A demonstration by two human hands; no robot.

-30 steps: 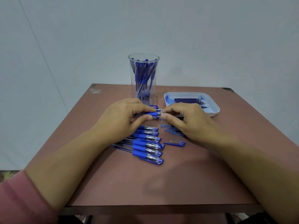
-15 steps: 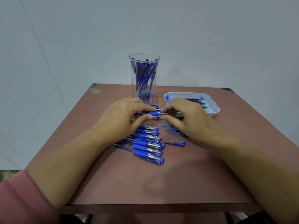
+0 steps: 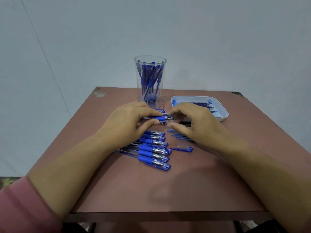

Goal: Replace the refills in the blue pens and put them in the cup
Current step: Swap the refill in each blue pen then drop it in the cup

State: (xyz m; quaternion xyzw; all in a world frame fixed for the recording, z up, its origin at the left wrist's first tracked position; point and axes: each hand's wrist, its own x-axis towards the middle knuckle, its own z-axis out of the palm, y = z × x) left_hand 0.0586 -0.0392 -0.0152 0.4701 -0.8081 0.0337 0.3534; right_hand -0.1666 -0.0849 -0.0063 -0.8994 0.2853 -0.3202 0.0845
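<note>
Hands: my left hand (image 3: 127,122) gripped a pen (image 3: 158,118) by its blue sleeve, thumb and forefinger curled round it. My right hand (image 3: 196,125) was curled about the tip, forefinger above and thumb below (whether they actually touched the pen I could not tell).
Pen: uncapped and held level just above the table (image 3: 151,190), with its bare tip pointing right into the gap between my hands.
Row of pens (image 3: 154,148): capped and lying side by side on the table, beneath my left hand and on the near side of it, caps to the right.
Loose cap (image 3: 183,149): lay alone on the table just right of the row, near my right wrist.
Thin blue pieces (image 3: 178,136): lay on the table under my right hand, mostly hidden by it.
Cup (image 3: 138,88): clear and upright beyond my left hand, towards the far edge, with finished pens (image 3: 151,76) standing in it.
Tray (image 3: 222,113): white, smeared with blue ink, to the right of the cup and beyond my right hand, with refills (image 3: 200,104) lying in it.
Sleeve (image 3: 25,207): pink, on my left arm at the near edge of the view.
</note>
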